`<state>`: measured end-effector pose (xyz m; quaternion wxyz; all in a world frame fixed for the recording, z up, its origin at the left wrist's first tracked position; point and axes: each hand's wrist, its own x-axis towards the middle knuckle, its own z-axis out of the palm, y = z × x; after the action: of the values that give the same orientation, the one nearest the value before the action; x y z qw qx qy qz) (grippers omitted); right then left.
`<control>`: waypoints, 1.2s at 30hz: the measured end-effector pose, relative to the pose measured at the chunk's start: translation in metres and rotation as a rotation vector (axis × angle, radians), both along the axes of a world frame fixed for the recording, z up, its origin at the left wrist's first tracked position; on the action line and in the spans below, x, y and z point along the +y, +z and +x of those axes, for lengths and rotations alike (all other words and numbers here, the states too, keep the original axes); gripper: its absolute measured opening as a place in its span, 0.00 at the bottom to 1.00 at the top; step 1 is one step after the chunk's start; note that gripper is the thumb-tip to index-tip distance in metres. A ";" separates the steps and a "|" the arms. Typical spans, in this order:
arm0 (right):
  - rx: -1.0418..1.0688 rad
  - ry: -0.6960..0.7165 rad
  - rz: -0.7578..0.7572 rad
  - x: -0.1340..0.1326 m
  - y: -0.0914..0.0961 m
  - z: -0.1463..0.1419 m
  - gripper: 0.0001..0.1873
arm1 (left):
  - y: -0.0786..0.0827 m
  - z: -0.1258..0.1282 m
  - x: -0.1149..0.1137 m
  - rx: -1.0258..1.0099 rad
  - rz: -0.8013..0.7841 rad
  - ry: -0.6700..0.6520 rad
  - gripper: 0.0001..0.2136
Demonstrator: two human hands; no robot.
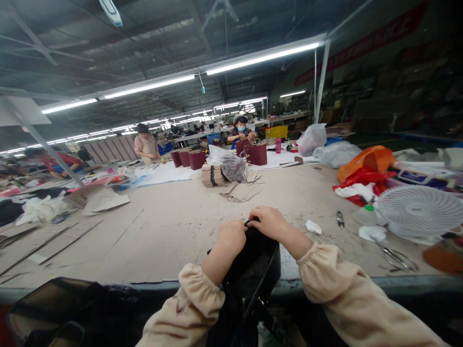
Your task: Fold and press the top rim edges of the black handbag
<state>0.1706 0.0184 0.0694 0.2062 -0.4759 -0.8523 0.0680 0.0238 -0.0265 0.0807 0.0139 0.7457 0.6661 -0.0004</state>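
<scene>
A black bag (267,262) rests tilted at the table's front edge, its near part hanging below the edge. My left hand (232,236) is closed on the far rim of the bag, fingers mostly hidden behind the wrist side. Close beside it, my right hand (268,222) pinches the same rim with bent fingers. The two hands nearly touch at the rim. Dark shadow hides the detail inside the bag.
On the right lie thread snips (340,219), scissors (398,258), a white fan (421,212) and an orange bag (367,161). Cardboard pieces (240,192) and maroon bags (256,154) stand farther back. Cardboard sheets (61,238) lie left. A co-worker (240,130) sits across.
</scene>
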 end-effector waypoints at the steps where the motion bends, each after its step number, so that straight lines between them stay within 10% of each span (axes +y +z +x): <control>1: 0.019 -0.001 -0.008 -0.001 0.000 0.003 0.08 | -0.003 0.000 0.001 -0.007 0.016 -0.008 0.15; 36: -0.215 0.017 0.054 -0.003 0.012 0.009 0.11 | -0.020 0.001 -0.003 -0.105 0.108 -0.004 0.15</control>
<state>0.1799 0.0153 0.0811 0.1255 -0.4674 -0.8751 -0.0047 0.0248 -0.0294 0.0607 0.0084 0.7457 0.6621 0.0745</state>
